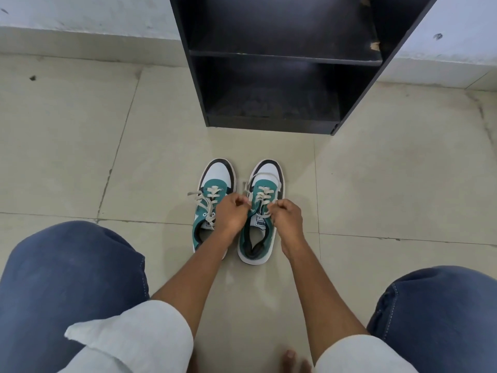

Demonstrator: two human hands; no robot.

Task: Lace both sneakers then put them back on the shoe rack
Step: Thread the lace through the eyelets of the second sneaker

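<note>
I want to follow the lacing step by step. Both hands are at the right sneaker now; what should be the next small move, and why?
Probably pull both lace ends snug and cross them for a knot. The left hand and right hand each pinch a lace end over the right sneaker, already crossed through its eyelets. The left sneaker still has loose laces; the shoe rack waits.

Both bare forearms reach forward and down between the bent knees, white sleeves pushed up near the elbows. The left hand (231,214) is curled, fingers (240,202) pinched together. The right hand (285,215) mirrors it close beside, knuckles up, fingers closed in a pinch.
</note>
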